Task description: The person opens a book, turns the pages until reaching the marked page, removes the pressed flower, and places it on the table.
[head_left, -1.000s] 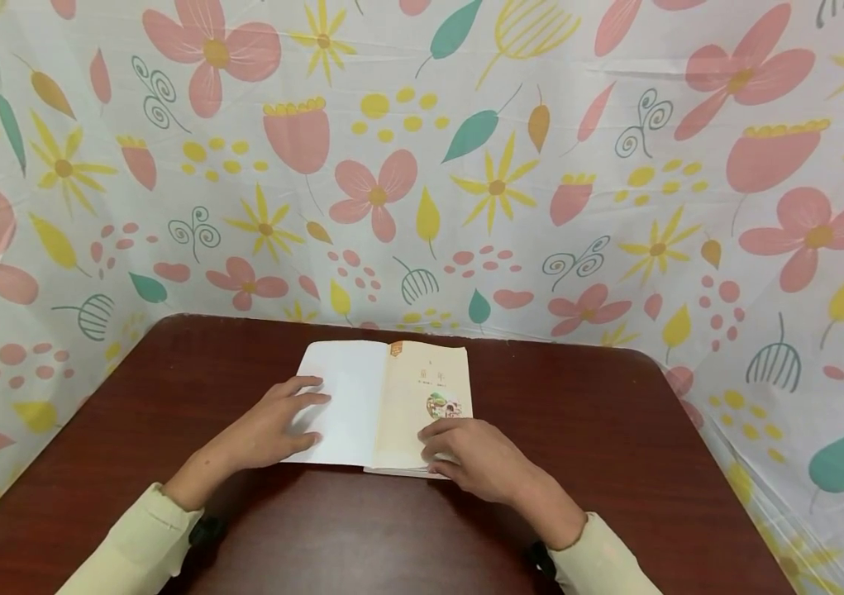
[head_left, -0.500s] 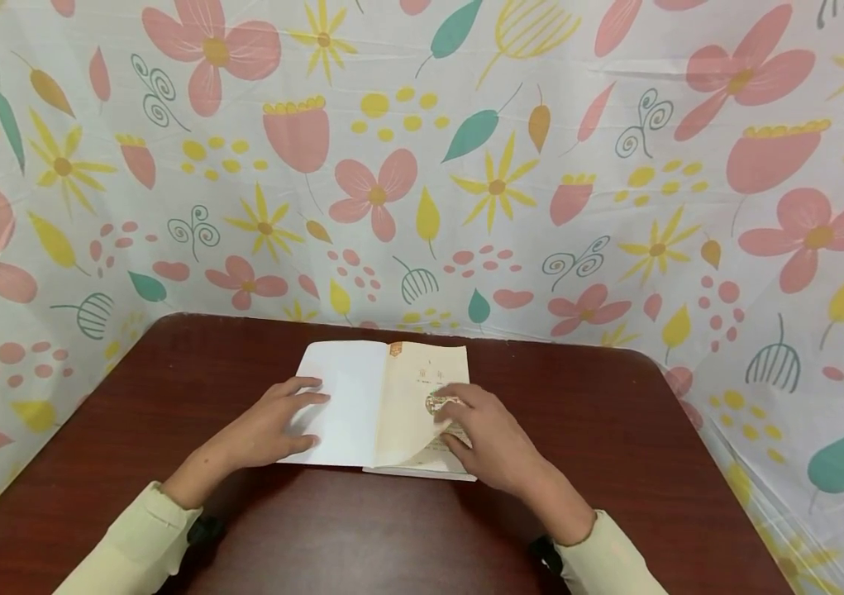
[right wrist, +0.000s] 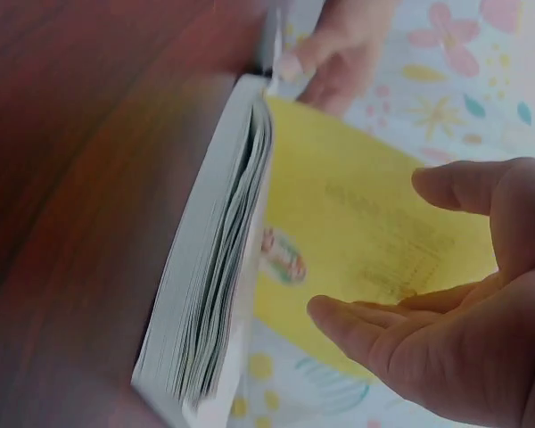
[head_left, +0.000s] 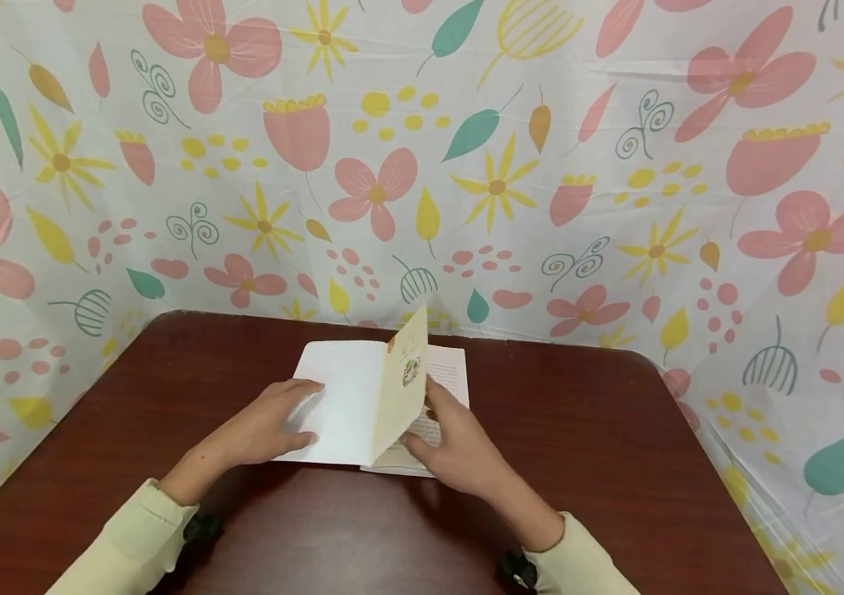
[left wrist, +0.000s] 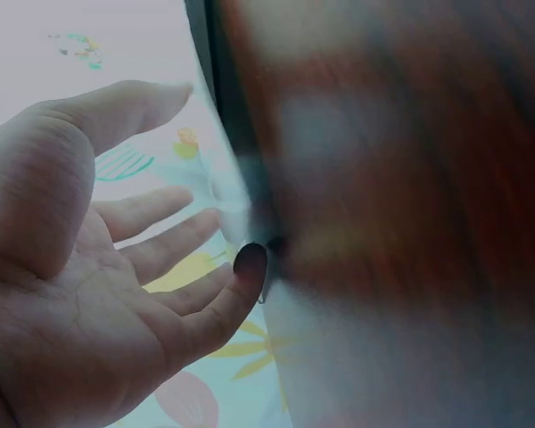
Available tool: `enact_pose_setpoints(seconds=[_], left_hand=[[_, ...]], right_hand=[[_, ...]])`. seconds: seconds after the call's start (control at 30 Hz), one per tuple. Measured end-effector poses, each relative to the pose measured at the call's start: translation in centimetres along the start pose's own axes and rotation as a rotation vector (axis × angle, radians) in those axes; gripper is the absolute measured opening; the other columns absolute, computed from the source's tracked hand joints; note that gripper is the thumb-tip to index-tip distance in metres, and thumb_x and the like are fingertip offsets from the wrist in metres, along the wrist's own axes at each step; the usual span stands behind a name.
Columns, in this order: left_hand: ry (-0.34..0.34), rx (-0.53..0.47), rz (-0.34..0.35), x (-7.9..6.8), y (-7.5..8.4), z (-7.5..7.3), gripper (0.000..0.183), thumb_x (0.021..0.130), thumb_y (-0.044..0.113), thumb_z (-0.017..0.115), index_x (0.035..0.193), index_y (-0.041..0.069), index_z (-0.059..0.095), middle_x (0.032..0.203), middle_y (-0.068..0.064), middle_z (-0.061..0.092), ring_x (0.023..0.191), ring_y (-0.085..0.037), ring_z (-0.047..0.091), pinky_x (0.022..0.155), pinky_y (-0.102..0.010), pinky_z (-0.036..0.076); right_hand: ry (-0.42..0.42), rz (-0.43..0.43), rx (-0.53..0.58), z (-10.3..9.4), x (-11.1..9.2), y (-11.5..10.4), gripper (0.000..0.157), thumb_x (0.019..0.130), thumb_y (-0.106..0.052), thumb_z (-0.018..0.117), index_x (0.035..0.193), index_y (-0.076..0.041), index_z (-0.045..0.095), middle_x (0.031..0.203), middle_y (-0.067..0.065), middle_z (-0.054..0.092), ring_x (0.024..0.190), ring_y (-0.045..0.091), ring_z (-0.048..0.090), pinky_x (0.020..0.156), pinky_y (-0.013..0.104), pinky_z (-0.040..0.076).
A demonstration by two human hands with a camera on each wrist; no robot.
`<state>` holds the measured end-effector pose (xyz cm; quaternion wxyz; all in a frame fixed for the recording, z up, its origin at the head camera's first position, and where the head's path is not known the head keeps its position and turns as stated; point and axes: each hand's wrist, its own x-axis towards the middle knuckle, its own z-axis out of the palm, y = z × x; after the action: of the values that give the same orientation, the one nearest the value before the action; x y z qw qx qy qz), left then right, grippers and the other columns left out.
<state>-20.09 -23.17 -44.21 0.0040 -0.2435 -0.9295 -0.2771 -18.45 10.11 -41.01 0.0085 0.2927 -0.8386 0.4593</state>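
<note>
One illustrated cream page (head_left: 401, 392) stands in the open book (head_left: 340, 405), left hand (head_left: 261, 426) and right hand (head_left: 460, 445) fingers (right wrist: 343, 330) apart.

White floral sheeting (head_left: 459, 124), lightly creased, behind glossy reddish-brown table (head_left: 578, 430), corners rounded.

The raised page (head_left: 405, 388) stands up from the middle of the book (head_left: 343, 405) like a small wall, and it blocks the low way across. On its left, above the white side, there is free room until the fingers of the left hand (head_left: 264, 423). On its right, the right hand (head_left: 464, 442) fills the near part. The bench (head_left: 600, 446) gives open passage at both outer sides and between the forearms; behind, the patterned cloth (head_left: 496, 186) limits the reach.
</note>
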Motion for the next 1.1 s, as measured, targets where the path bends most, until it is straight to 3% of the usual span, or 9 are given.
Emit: enact_pose_setpoints(seconds=[0.1, 0.23, 0.33, 0.47, 0.63, 0.73, 0.83, 0.97, 1.1], left_hand=[[0.005, -0.043, -0.029, 0.1, 0.1, 0.0, 0.066, 0.103, 0.030, 0.072, 0.156, -0.003, 0.048, 0.156, -0.021, 0.053, 0.147, -0.045, 0.044, 0.116, -0.064, 0.036], [0.011, -0.164, -0.117, 0.3, 0.3, -0.1, 0.066, 0.114, 0.044, 0.047, 0.161, -0.001, 0.040, 0.160, -0.020, 0.049, 0.153, -0.041, 0.038, 0.120, -0.063, 0.031], [0.027, -0.255, -0.205, 0.3, 0.3, -0.3, 0.070, 0.116, 0.052, 0.027, 0.160, 0.000, 0.043, 0.164, -0.016, 0.046, 0.158, -0.037, 0.031, 0.123, -0.062, 0.027], [0.046, -0.364, -0.287, 0.3, 0.0, -0.7, 0.081, 0.114, 0.059, 0.013, 0.158, 0.000, 0.047, 0.167, -0.014, 0.042, 0.161, -0.036, 0.021, 0.123, -0.063, 0.025], [0.029, -0.515, -0.312, 0.1, -0.5, -1.0, 0.082, 0.111, 0.064, 0.007, 0.171, 0.010, 0.019, 0.162, -0.024, 0.046, 0.157, -0.042, 0.029, 0.117, -0.067, 0.034], [0.025, -0.574, -0.302, 0.2, -0.6, -1.1, 0.081, 0.111, 0.064, 0.008, 0.171, 0.008, 0.012, 0.164, -0.027, 0.040, 0.154, -0.045, 0.036, 0.113, -0.067, 0.039], [0.026, -0.550, -0.313, 0.2, -0.6, -1.1, 0.083, 0.112, 0.064, 0.014, 0.171, 0.006, 0.008, 0.166, -0.027, 0.032, 0.153, -0.046, 0.034, 0.116, -0.066, 0.034], [0.035, -0.407, -0.338, 0.4, -0.6, -0.9, 0.091, 0.110, 0.061, 0.042, 0.170, 0.003, 0.005, 0.167, -0.029, 0.026, 0.152, -0.048, 0.036, 0.117, -0.064, 0.036], [0.044, -0.228, -0.268, 0.5, -0.5, -0.4, 0.095, 0.101, 0.042, 0.073, 0.168, -0.001, 0.020, 0.166, -0.031, 0.024, 0.146, -0.049, 0.044, 0.109, -0.061, 0.047]], right_hand=[[-0.038, -0.047, -0.023, 1.0, 0.2, -0.6, 0.088, 0.093, -0.007, 0.077, 0.167, -0.006, 0.030, 0.167, 0.014, 0.039, 0.149, 0.031, 0.045, 0.109, 0.057, 0.048], [-0.083, -0.049, -0.088, 2.1, 0.3, -1.1, 0.090, 0.092, -0.008, 0.076, 0.166, 0.001, 0.027, 0.169, 0.016, 0.036, 0.155, 0.031, 0.037, 0.118, 0.054, 0.040], [-0.128, -0.045, -0.143, 2.7, 0.3, -1.3, 0.089, 0.092, -0.010, 0.077, 0.165, 0.003, 0.027, 0.170, 0.018, 0.034, 0.158, 0.029, 0.032, 0.124, 0.052, 0.032], [-0.203, -0.023, -0.177, 3.3, 0.1, -1.4, 0.089, 0.094, -0.012, 0.077, 0.166, 0.002, 0.027, 0.172, 0.016, 0.029, 0.160, 0.026, 0.028, 0.125, 0.048, 0.029], [-0.296, -0.007, -0.224, 3.9, -0.2, -1.5, 0.089, 0.097, -0.018, 0.076, 0.168, -0.001, 0.023, 0.175, 0.015, 0.022, 0.161, 0.023, 0.025, 0.126, 0.043, 0.029], [-0.341, -0.007, -0.249, 4.2, -0.3, -1.5, 0.090, 0.098, -0.020, 0.076, 0.168, -0.001, 0.022, 0.175, 0.015, 0.021, 0.161, 0.024, 0.024, 0.126, 0.043, 0.029], [-0.389, -0.010, -0.292, 4.5, -0.4, -1.4, 0.091, 0.098, -0.022, 0.075, 0.168, -0.001, 0.022, 0.176, 0.013, 0.020, 0.161, 0.027, 0.023, 0.126, 0.044, 0.028], [-0.450, -0.040, -0.385, 4.7, -0.5, -1.2, 0.090, 0.098, -0.026, 0.075, 0.168, -0.002, 0.024, 0.176, 0.011, 0.020, 0.161, 0.034, 0.022, 0.127, 0.046, 0.027], [-0.481, -0.078, -0.461, 4.8, -0.6, -1.1, 0.087, 0.098, -0.028, 0.076, 0.167, -0.003, 0.029, 0.176, 0.010, 0.022, 0.161, 0.035, 0.022, 0.127, 0.047, 0.026]])
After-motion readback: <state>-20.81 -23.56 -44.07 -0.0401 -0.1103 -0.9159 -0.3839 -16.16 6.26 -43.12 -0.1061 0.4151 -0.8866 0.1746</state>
